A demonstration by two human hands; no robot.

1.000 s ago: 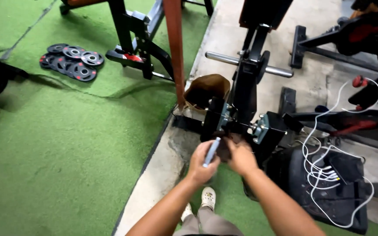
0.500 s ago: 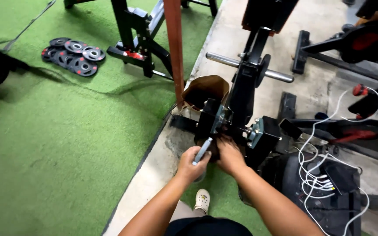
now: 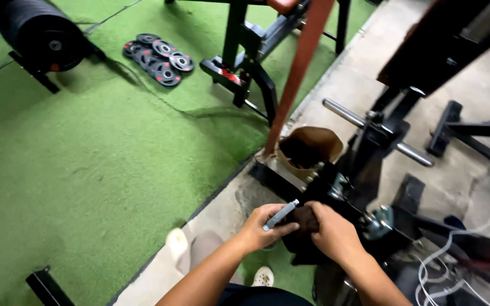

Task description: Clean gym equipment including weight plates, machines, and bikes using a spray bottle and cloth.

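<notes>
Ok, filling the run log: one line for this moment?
left hand: grips grey tool | right hand: on black machine frame | floor: green turf

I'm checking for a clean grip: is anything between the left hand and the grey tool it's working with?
Nothing visible. The left hand already grips the grey tool, whose tip pokes out above the fingers. The right hand presses a dark piece right beside it, against the black machine frame.

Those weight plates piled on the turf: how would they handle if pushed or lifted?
The weight plates look like metal discs, so probably stiff and heavy for their size. They lie flat and overlapping on the turf, so unlikely to roll; a push would likely drag or slide one off another.
</notes>
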